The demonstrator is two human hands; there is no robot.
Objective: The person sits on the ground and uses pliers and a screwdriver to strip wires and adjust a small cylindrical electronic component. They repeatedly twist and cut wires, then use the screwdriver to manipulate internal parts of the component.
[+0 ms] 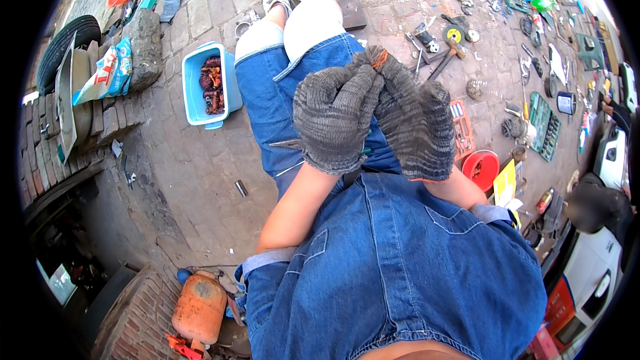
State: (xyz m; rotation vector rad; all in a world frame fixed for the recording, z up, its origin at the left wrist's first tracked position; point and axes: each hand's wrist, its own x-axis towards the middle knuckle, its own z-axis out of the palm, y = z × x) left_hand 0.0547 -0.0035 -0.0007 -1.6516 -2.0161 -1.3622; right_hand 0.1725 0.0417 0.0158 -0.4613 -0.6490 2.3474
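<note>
My left hand (333, 117), in a grey knit glove, has its fingers bent and pressed against those of my right hand (417, 127), gloved alike. Together they pinch a small orange piece (379, 59), perhaps copper wire, above my lap; much of it is hidden. A metal tool (285, 143) lies on the denim under my left hand, partly covered. Left of my legs, a blue plastic tub (190, 93) holds copper-coloured scrap (213, 83). To the right lie a hammer (450, 53), a grinder disc (455, 35) and an orange socket case (463, 127).
A red bucket (493, 163), green tool cases (543, 133) and scattered tools cover paving on the right. A co-worker (600, 207) is beside white vehicles (597, 283) at the far right. An orange gas cylinder (199, 307) stands lower left; a tyre (67, 43) rests by bricks upper left.
</note>
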